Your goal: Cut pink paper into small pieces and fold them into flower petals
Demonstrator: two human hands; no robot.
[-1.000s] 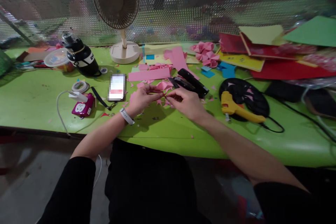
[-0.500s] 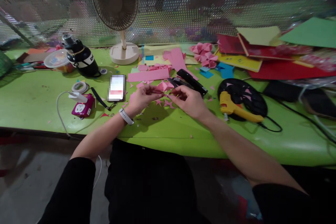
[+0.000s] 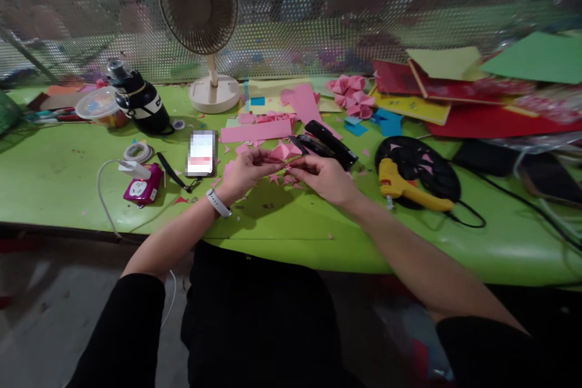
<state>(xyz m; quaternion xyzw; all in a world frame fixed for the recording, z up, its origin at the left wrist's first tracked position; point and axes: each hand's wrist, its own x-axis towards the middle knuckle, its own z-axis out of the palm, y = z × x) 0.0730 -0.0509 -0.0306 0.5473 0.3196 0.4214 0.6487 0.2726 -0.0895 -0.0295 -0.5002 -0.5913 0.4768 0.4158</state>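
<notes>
While your left hand [image 3: 252, 174] and right hand [image 3: 326, 178] are close, tip to tip, thumbs and fingers nearly closed, they pinch a tiny pink bit [image 3: 288, 167] between them, too small to make out well. Press it softly and hold both hands steady, so it doesn't crumple. Don't bump the folded pink paper [image 3: 285, 150] just past your hands, or the black stapler [image 3: 334, 143] beyond your right hand.

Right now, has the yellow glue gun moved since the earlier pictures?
No; the yellow glue gun lies in the same place against the black pad.
</notes>
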